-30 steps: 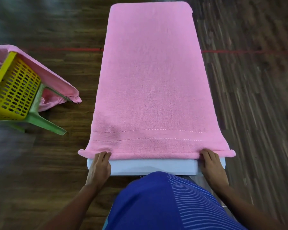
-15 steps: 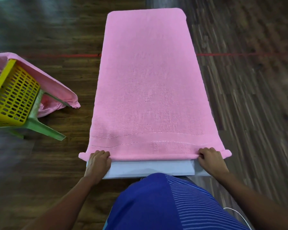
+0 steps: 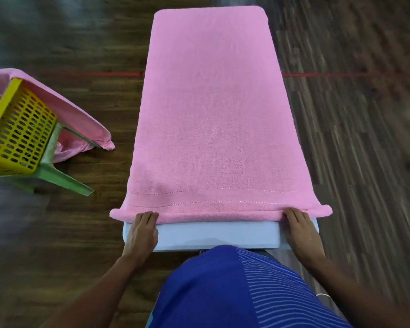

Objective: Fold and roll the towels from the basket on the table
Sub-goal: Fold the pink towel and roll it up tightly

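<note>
I note both hands uncurled since half a second ago: left hand [image 3: 141,233] and right hand [image 3: 301,230] now press straight fingers against the rolled near hem of the pink towel [image 3: 213,114], grasping nothing. It hides the white table [image 3: 218,235] save a near strip; the yellow basket [image 3: 17,131] is cut off at left, contents unclear; the towel lies flat along the table, two stitched lines beside the roll.

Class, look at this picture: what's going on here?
A person stands at the near end of a white table with a pink towel spread along it. The left hand and right hand press on the towel's near edge, already turned into a thin roll. A yellow basket with more pink cloth sits at left.
</note>
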Action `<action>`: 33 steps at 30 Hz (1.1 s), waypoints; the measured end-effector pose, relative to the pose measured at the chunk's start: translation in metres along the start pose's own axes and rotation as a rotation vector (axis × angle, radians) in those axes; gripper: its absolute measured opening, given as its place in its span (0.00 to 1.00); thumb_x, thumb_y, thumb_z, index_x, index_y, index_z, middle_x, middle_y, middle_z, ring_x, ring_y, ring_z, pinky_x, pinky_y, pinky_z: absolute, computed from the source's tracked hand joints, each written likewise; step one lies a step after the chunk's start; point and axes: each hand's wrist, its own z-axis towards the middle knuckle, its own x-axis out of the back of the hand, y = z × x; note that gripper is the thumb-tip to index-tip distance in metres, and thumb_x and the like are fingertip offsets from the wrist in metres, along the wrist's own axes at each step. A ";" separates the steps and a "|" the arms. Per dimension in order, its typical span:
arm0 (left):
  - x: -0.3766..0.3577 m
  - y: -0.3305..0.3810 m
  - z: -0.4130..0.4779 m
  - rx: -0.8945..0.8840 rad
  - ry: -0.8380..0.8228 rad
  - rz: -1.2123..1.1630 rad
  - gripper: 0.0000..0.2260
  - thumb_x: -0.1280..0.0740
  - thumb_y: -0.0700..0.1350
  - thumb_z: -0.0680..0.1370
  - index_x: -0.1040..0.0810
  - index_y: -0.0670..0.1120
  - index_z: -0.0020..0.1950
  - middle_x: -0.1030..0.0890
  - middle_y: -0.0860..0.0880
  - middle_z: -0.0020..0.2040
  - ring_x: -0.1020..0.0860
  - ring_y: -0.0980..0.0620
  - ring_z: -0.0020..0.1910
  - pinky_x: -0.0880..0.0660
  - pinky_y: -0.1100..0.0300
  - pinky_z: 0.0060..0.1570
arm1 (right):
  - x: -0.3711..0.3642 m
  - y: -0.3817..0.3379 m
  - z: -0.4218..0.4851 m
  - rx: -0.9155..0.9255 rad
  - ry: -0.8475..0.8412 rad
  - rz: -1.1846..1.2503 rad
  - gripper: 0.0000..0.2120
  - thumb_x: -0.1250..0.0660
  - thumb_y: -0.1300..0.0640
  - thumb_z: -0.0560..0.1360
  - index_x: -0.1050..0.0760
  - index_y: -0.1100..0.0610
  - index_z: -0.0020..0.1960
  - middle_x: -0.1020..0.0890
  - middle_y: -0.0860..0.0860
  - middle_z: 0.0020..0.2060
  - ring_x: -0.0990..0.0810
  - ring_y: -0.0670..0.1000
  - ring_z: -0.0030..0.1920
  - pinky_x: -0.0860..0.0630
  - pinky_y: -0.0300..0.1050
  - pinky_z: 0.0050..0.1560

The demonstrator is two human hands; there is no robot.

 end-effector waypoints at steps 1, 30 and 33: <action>0.000 -0.003 0.001 -0.002 -0.009 0.013 0.17 0.30 0.31 0.67 0.21 0.36 0.56 0.19 0.40 0.50 0.24 0.41 0.50 0.22 0.45 0.50 | 0.000 0.001 0.001 -0.005 0.005 0.001 0.15 0.30 0.67 0.71 0.25 0.61 0.57 0.20 0.56 0.52 0.23 0.55 0.50 0.26 0.51 0.55; 0.027 0.000 0.031 0.007 -0.088 0.021 0.06 0.33 0.38 0.72 0.19 0.41 0.46 0.18 0.44 0.42 0.22 0.43 0.42 0.27 0.47 0.49 | 0.027 -0.002 0.045 -0.011 -0.195 -0.084 0.09 0.37 0.55 0.74 0.20 0.55 0.49 0.17 0.52 0.43 0.23 0.56 0.43 0.32 0.50 0.45; 0.030 0.000 0.039 0.041 -0.160 0.029 0.08 0.39 0.46 0.75 0.22 0.45 0.46 0.20 0.47 0.39 0.24 0.44 0.42 0.32 0.48 0.49 | 0.034 -0.002 0.058 -0.135 -0.268 -0.034 0.08 0.37 0.55 0.75 0.23 0.53 0.53 0.19 0.52 0.45 0.23 0.57 0.48 0.36 0.51 0.49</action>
